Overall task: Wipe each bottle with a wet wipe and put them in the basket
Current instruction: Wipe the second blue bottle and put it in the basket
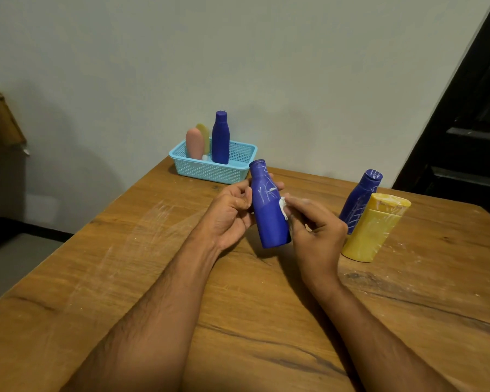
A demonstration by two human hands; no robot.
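Bottle [269, 205], smooth blue plastic, gripped by left hand [229, 213]; right hand [314, 230] pinches seemingly crumpled wipe [283, 207].

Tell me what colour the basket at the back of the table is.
Light blue, with a perforated mesh wall: the basket shows best in the head view, the only one.
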